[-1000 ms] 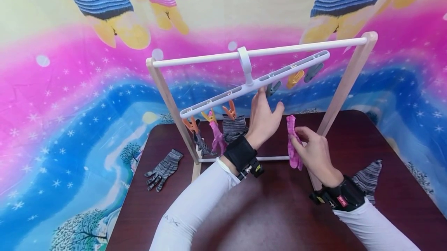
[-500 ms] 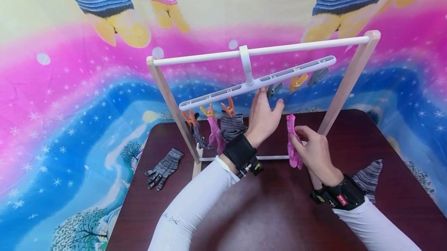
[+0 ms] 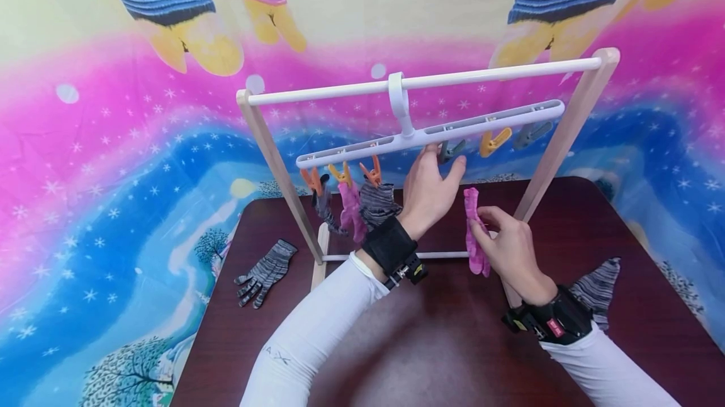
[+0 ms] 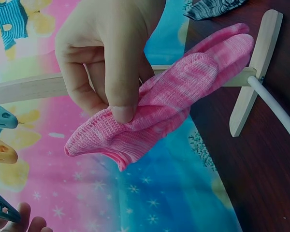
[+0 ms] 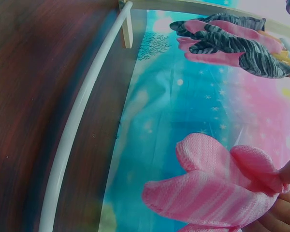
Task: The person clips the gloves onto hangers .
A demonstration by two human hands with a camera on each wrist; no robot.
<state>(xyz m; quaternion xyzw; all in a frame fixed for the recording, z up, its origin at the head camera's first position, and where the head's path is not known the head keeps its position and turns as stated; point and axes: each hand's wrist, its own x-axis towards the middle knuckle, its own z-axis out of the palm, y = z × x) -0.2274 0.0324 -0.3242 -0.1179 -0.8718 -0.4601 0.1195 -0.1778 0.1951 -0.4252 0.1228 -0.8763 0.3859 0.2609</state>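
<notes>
My right hand [image 3: 512, 250] pinches a pink knitted glove [image 3: 477, 246] by its cuff between thumb and fingers; in the left wrist view the glove [image 4: 179, 92] slants, finger end outward. My left hand [image 3: 427, 196] is raised under the middle of a white clip hanger [image 3: 408, 138], thumb spread, fingertips at a dark green clothespin [image 3: 452, 151]. Whether they touch the clip or the bar, I cannot tell. Left of it hang a grey glove [image 3: 324, 202], a pink glove [image 3: 350, 206] and another grey glove [image 3: 378, 202], each in a clothespin.
The hanger hooks over the white rail [image 3: 487, 76] of a wooden stand [image 3: 572, 136]. To its right hang a yellow clothespin [image 3: 495, 142] and a grey-green clothespin [image 3: 532, 135]. Grey gloves lie on the dark table [image 3: 453, 356]: one glove [image 3: 269, 272] left, a partly covered one [image 3: 600, 290] right.
The hanger has swivelled on its hook: its right end moved right and lower in the head view, its left end rose. Both hands have hardly moved; the right still holds the pink glove.
</notes>
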